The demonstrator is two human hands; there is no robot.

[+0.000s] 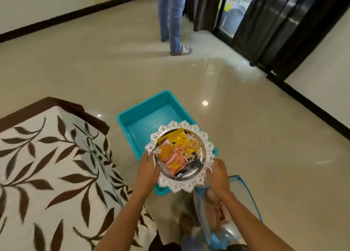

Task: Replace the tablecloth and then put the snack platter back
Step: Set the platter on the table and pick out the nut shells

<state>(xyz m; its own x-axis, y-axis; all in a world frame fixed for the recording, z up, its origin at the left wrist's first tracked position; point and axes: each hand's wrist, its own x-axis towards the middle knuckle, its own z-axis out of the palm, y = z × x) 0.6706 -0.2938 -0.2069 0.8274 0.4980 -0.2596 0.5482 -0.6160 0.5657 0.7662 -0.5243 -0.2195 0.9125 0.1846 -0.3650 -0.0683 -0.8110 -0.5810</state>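
A single head-worn wide-angle view looks forward and steeply down from standing height. Nearest the lens are both forearms, reaching away from it to the snack platter (180, 154) at lower centre. The cloth-covered bench (47, 165) fills the lower left; the tiled floor (246, 137) runs off to far walls, bowed by the lens

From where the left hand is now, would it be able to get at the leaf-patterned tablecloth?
Probably not right away. The left hand grips the snack platter rim over the teal bin, as does the right hand. The tablecloth lies close beside it, unobstructed, once that grip is freed.
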